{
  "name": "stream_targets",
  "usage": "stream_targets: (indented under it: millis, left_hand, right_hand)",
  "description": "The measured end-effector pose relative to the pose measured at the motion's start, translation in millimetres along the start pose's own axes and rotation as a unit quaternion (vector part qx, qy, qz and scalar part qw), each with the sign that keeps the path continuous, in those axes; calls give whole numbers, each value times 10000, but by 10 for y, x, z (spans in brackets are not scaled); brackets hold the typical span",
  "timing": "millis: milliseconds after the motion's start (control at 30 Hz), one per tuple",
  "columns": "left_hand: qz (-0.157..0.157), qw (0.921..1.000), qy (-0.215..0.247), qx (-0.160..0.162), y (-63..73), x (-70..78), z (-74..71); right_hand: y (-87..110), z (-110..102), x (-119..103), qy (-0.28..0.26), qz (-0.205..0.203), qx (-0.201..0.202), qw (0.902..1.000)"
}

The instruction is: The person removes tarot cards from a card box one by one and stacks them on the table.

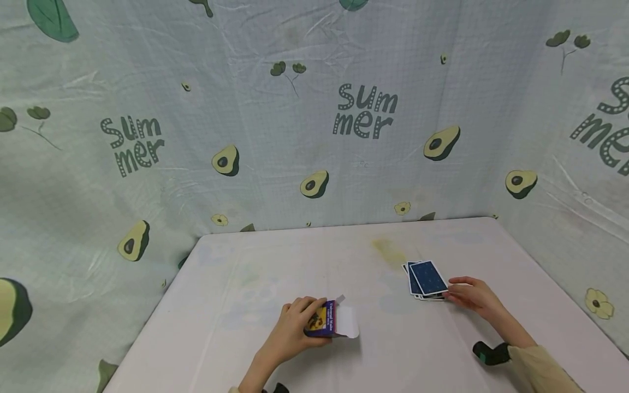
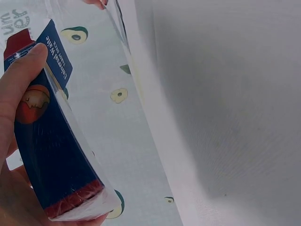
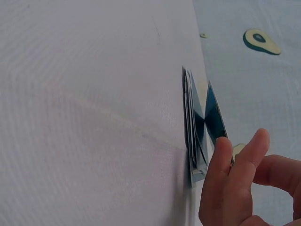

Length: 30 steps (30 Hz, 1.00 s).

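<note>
My left hand (image 1: 294,330) grips a tarot card box (image 1: 318,321) above the table, thumb and fingers on opposite sides. A white end flap (image 1: 348,321) stands out from the box on the right. In the left wrist view the box (image 2: 59,150) is dark blue with red ends and reads "Universal Waite". To the right, my right hand (image 1: 473,299) pinches the near edge of a blue-backed card (image 1: 429,277). Underneath lies a loose pile of cards (image 1: 414,281). The right wrist view shows the pinched card (image 3: 216,117) tilted up off the pile (image 3: 189,120).
A white cloth covers the table (image 1: 255,284), with a yellowish stain (image 1: 388,251) behind the cards. Avocado-printed curtains (image 1: 275,120) enclose the back and sides. A black wrist device (image 1: 491,353) sits under the right forearm.
</note>
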<state>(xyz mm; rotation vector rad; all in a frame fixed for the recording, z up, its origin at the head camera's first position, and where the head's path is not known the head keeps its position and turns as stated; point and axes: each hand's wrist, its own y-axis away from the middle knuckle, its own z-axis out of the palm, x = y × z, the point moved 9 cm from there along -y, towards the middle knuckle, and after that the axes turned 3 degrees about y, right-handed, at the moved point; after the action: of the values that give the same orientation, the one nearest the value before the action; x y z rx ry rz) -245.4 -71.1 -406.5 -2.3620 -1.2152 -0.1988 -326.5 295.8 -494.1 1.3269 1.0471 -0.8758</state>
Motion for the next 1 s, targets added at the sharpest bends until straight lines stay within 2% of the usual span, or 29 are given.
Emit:
stream_targets:
  millis: [200, 433, 733, 1000]
  left_hand:
    - [22, 10000, 20, 26, -2, 7, 3]
    - [78, 9999, 43, 66, -5, 27, 13]
    - [-16, 9999, 27, -96, -32, 12, 32]
    - [-42, 9999, -19, -126, -34, 29, 29]
  right_hand:
    - [-9, -1, 20, -67, 86, -16, 9999]
    - [-12, -19, 48, 213, 181, 81, 9996]
    - [-8, -31, 58, 331, 249, 135, 9990]
    - [67, 51, -5, 871, 6, 343, 9956]
